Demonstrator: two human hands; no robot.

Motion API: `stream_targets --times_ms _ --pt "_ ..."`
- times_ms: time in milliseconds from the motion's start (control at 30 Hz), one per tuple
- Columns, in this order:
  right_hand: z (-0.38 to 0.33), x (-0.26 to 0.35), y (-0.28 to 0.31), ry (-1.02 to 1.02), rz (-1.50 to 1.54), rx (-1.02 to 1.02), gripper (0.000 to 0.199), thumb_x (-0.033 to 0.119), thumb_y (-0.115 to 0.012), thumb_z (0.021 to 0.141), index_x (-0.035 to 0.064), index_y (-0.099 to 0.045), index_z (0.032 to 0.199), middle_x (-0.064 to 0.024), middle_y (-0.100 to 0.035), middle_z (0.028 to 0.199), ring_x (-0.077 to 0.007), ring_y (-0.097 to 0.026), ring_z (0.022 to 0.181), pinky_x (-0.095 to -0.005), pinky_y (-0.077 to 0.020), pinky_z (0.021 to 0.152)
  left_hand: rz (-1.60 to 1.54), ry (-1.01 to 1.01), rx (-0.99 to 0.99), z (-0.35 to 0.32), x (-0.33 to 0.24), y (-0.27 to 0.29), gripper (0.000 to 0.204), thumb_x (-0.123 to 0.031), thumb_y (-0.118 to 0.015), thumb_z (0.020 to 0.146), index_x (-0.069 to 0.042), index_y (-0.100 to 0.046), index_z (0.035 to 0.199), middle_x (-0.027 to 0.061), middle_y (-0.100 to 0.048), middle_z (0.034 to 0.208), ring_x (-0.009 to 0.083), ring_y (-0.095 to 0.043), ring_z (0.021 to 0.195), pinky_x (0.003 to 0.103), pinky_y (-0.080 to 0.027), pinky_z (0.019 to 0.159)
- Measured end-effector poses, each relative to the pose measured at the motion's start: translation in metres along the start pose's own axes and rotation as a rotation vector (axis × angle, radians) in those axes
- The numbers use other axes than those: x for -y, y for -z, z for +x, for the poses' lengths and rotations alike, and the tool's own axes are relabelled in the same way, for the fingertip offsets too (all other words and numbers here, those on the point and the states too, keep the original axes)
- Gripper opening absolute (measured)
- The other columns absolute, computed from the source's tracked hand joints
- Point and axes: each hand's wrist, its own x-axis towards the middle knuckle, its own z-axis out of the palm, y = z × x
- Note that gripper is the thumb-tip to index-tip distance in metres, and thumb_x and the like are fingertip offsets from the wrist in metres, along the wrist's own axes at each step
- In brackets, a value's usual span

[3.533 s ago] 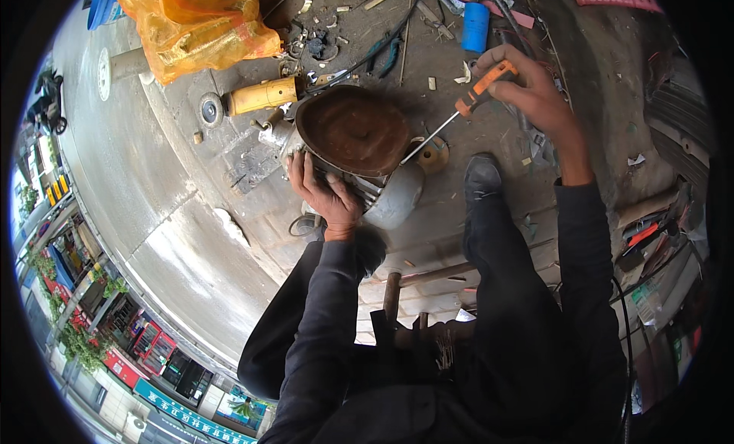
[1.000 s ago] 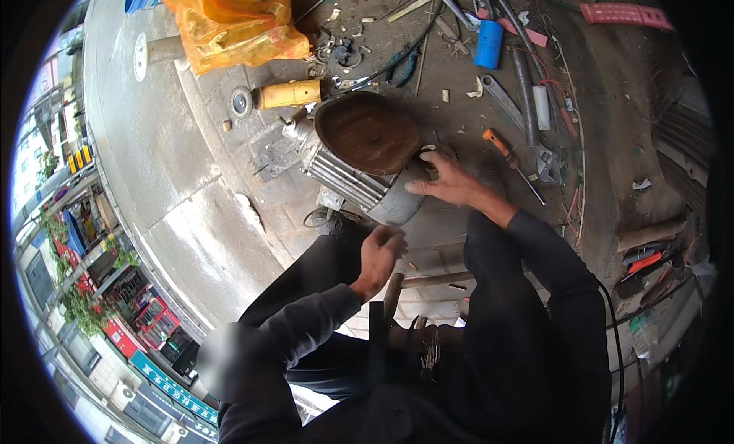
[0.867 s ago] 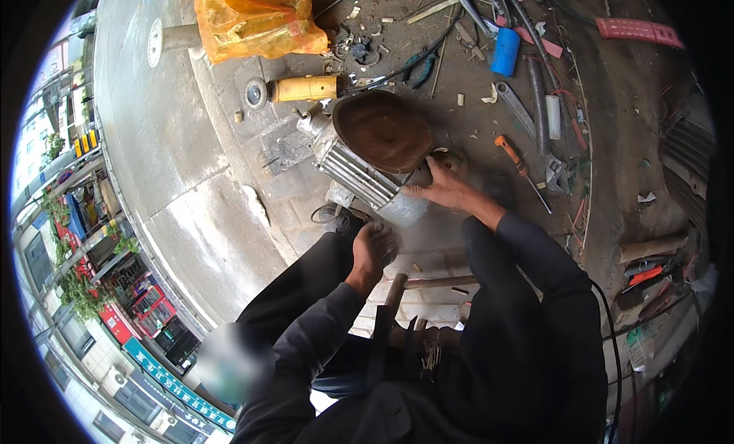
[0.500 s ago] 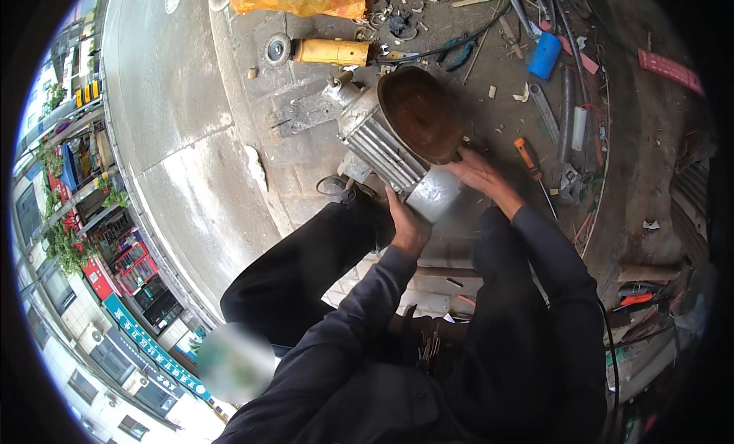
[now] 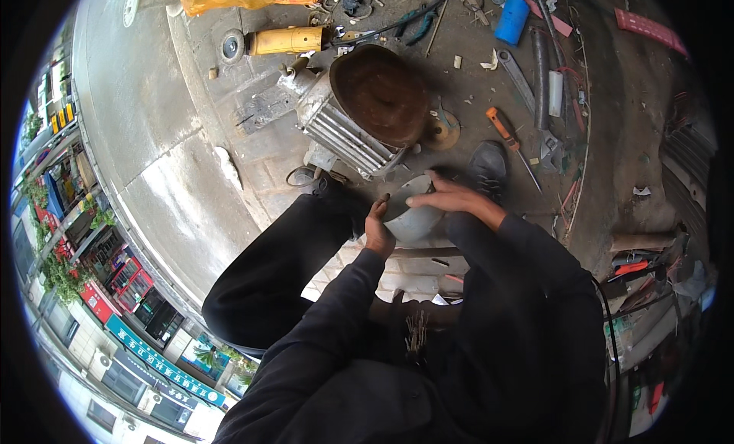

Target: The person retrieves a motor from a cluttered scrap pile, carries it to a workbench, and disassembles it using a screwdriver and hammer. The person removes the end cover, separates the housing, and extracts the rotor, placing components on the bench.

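Head view: the left hand (image 5: pixel 378 234) and right hand (image 5: pixel 453 197) grip a rounded grey cover (image 5: pixel 414 223) from opposite sides, apart from the finned motor (image 5: pixel 345 138), on its near side. Some fingers are hidden, firmness unclear; an uneven hold could let the cover slip.

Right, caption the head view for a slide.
Left hand and right hand hold a grey rounded cover apart from the finned metal housing, with an orange-handled screwdriver lying to the right.
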Motion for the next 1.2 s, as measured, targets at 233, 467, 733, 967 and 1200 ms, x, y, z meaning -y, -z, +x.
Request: stream_targets --times_ms 233,467,733,967,1200 --pt "0.013 -0.017 -0.007 0.099 -0.011 0.126 0.108 0.052 -0.081 0.073 -0.0135 -0.037 0.148 -0.0324 -0.059 0.136 -0.0358 -0.060 0.127 -0.0384 -0.0469 0.105 0.265 -0.019 0.098 -0.007 -0.016 0.033 0.070 -0.004 -0.052 0.084 0.000 -0.043 0.154 0.0180 -0.056 0.145 0.0324 -0.055 0.132 0.043 -0.044 0.112" --pt "0.020 -0.024 -0.015 0.209 -0.050 0.066 0.088 0.032 -0.082 0.070 -0.0018 -0.047 0.143 -0.0255 -0.066 0.125 -0.0354 -0.064 0.117 -0.0405 -0.0510 0.096 0.632 -0.201 0.014 -0.002 -0.008 0.063 0.057 0.008 -0.053 0.090 0.000 -0.050 0.147 0.0120 -0.059 0.141 0.0245 -0.058 0.127 0.038 -0.045 0.109" --pt "0.035 -0.031 -0.016 0.321 -0.128 -0.045 0.070 0.013 -0.077 0.066 -0.0072 -0.059 0.131 -0.0263 -0.072 0.101 -0.0359 -0.072 0.092 -0.0418 -0.0566 0.075 0.727 -0.405 0.024 0.003 0.016 0.076 0.038 0.009 -0.065 0.089 -0.001 -0.057 0.125 0.0108 -0.065 0.125 0.0193 -0.064 0.114 0.034 -0.050 0.101" --pt "0.042 -0.036 -0.020 0.302 -0.160 -0.208 0.062 0.012 -0.073 0.075 -0.0065 -0.055 0.132 -0.0292 -0.068 0.121 -0.0354 -0.069 0.116 -0.0393 -0.0553 0.094 0.730 -0.476 -0.144 -0.010 -0.013 0.051 0.020 0.003 -0.067 0.090 -0.002 -0.066 0.110 0.0051 -0.071 0.102 0.0140 -0.067 0.090 0.029 -0.056 0.079" --pt "0.046 -0.010 -0.005 0.255 0.641 -0.113 0.052 0.012 -0.071 0.083 -0.0044 -0.054 0.129 -0.0125 -0.068 0.120 -0.0257 -0.064 0.118 -0.0367 -0.0509 0.100 0.596 -0.985 -0.198 -0.027 -0.181 -0.048 0.026 -0.004 -0.066 0.091 0.002 -0.063 0.116 0.0111 -0.069 0.106 0.0184 -0.066 0.096 0.030 -0.054 0.084"
